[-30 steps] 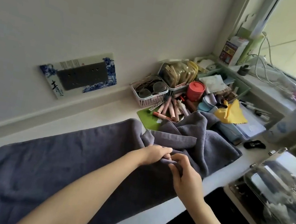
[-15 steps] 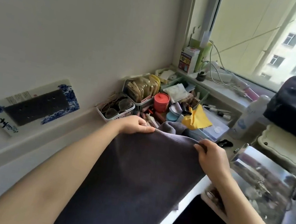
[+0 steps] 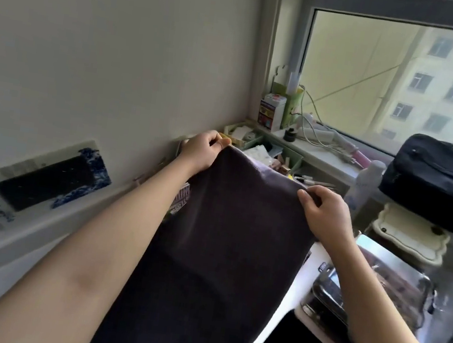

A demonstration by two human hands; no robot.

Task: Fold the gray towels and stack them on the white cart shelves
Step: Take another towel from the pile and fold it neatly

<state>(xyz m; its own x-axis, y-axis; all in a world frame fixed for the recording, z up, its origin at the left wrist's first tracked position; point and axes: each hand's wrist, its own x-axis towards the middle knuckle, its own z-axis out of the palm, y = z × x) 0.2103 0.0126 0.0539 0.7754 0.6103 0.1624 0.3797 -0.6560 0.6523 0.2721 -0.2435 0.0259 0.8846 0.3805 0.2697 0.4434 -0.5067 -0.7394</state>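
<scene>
We hold the towel point(image 3: 228, 230) up by its top edge, one corner in each hand.

Our left hand point(image 3: 202, 150) pinches the far-left corner near the wall; our right hand point(image 3: 325, 212) grips the other corner, fingers curled round the cloth. The towel hangs stretched between them, over the counter point(image 3: 314, 261). Behind it sit small boxes point(image 3: 272, 112) on the sill point(image 3: 324, 156) and a dark bag point(image 3: 438, 179); what lies under the towel we cannot tell.

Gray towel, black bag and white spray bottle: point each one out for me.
gray towel point(image 3: 228, 230): head view, middle of the hanging cloth.
black bag point(image 3: 441, 180): head view, its front side.
white spray bottle point(image 3: 364, 183): head view, its body.
</scene>
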